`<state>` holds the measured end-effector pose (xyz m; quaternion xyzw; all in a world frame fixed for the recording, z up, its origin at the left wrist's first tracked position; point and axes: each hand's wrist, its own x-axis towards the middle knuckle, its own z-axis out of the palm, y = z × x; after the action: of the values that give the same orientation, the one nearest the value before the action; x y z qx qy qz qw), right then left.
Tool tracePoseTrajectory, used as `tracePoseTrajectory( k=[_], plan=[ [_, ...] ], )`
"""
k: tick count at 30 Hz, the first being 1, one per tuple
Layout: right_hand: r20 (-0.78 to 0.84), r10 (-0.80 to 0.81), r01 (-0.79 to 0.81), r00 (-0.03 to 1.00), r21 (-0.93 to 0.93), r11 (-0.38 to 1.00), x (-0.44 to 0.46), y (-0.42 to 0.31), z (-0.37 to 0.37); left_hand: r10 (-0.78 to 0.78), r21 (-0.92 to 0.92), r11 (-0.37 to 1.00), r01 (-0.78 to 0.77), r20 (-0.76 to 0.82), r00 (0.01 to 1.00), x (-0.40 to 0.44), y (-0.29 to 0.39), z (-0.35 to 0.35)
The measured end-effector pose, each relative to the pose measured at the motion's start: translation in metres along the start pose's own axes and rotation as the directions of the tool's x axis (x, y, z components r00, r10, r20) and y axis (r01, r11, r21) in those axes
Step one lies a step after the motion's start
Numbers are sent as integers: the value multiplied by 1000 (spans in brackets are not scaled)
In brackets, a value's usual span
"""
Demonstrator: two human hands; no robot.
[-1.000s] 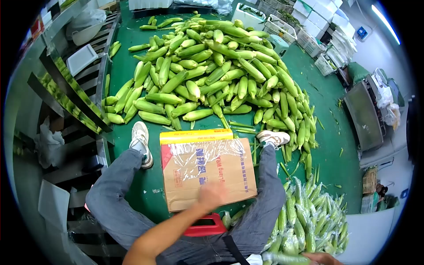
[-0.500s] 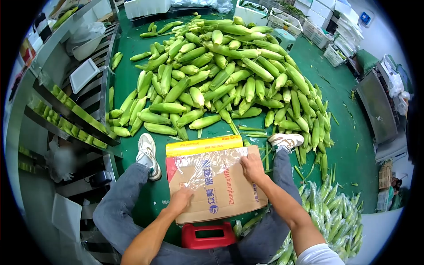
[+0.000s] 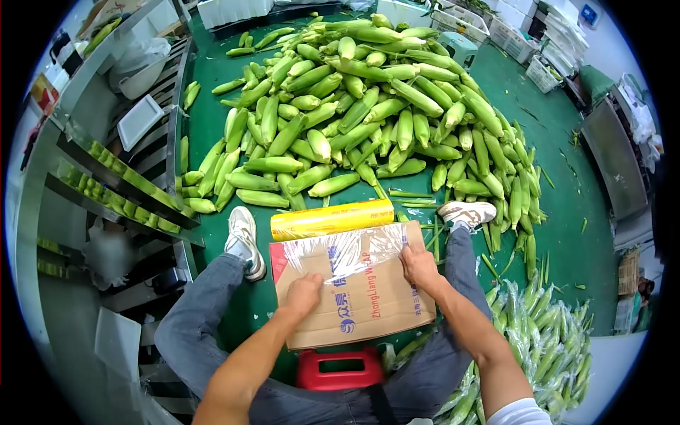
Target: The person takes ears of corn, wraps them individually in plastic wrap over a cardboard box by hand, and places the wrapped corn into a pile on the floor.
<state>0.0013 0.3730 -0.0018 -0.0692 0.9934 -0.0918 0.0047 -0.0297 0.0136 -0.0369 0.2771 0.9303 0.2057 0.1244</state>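
Observation:
A cardboard box (image 3: 382,308) with blue and red printing lies between my legs. A yellow roll of cling film (image 3: 333,218) rests along its far edge. Clear cling film (image 3: 354,251) stretches from the roll over the far part of the box. My left hand (image 3: 303,294) is closed at the film's near left edge, over the box. At the right side of the box, my right hand (image 3: 419,267) is closed on the film's other corner. The fingertips of both hands are partly hidden.
A large heap of corn cobs in husks (image 3: 354,106) covers the green floor ahead. Bagged corn (image 3: 542,347) lies by my right leg. A red plastic stool (image 3: 340,380) is under me. A metal rack (image 3: 177,142) stands at left, crates (image 3: 460,25) at the back.
My left hand has moved up the box, away from me, and the film's near edge has shifted toward the roll. My right hand stays near the box's right side. The view has shifted slightly.

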Motion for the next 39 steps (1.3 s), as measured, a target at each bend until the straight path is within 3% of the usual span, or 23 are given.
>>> tracePoseTrajectory(
  k=[3,6,9,11,13,14,15,16,17,18,20,22,25,26,27,28,29,30,31,32,35,37,39],
  plan=[
    [322,-230,244,919,-4,970,-41,8,-20,177,-199,971,-130,243,954,-24,-22,-20],
    [303,-313,275,900,161,948,-103,11,-20,245,-86,970,-229,367,897,-71,-6,-22],
    [347,-320,256,881,218,942,-121,7,-23,189,-32,982,-188,276,942,-108,17,-10],
    [654,-196,14,731,272,962,-90,17,-31,178,9,982,-188,283,943,-106,17,-3],
    [887,-169,-350,430,336,874,-28,56,-35,124,6,991,-132,297,947,-104,17,-3],
    [693,30,-95,721,55,994,19,40,-51,101,5,994,-108,308,946,-102,17,-5],
    [507,255,-296,823,0,955,70,36,-44,78,-19,997,-76,373,925,-98,20,-11],
    [379,276,-395,883,283,874,126,40,-29,59,-47,998,-44,409,911,-97,16,3],
    [158,279,-320,947,528,787,184,21,-19,44,-73,997,-13,448,893,-97,12,17],
    [50,320,-302,946,491,817,242,3,-4,50,-103,995,-5,441,896,-92,10,14],
    [169,434,-426,885,669,609,342,-37,30,47,-151,988,34,502,864,-82,17,-23],
    [341,546,-609,765,660,441,409,-75,46,56,-142,990,9,448,892,-82,15,-15],
    [607,407,-590,682,786,-183,420,-76,75,54,-104,995,-8,452,890,-79,12,-16],
    [689,290,-545,665,712,-442,403,-62,79,69,-111,994,-21,460,885,-78,3,1],
    [734,172,-534,657,615,-580,366,-62,56,85,-123,992,-29,474,876,-86,6,9],
    [687,49,-536,725,609,-584,314,-59,42,79,-146,989,-15,447,891,-88,11,-3],
    [607,7,-547,794,720,-428,253,-60,24,69,-163,987,-1,414,908,-82,11,-13],
    [519,128,-504,845,853,-132,191,-78,-7,38,-199,978,68,482,875,-84,13,-18],
    [394,126,-413,911,858,305,137,-75,-23,6,-220,967,132,535,845,-81,11,-17],
    [162,91,-186,983,838,514,84,-65,-15,33,-196,976,93,558,829,-77,5,-14],
    [294,-17,-230,956,779,583,-19,-59,-21,96,-252,967,46,522,847,-90,1,-5],
    [170,-289,142,942,579,803,-31,-63,-33,134,-363,930,52,468,873,-78,16,-49],
    [99,-344,258,934,478,839,-35,-64,-28,21,-414,906,87,250,968,-59,28,-73]
  ],
)
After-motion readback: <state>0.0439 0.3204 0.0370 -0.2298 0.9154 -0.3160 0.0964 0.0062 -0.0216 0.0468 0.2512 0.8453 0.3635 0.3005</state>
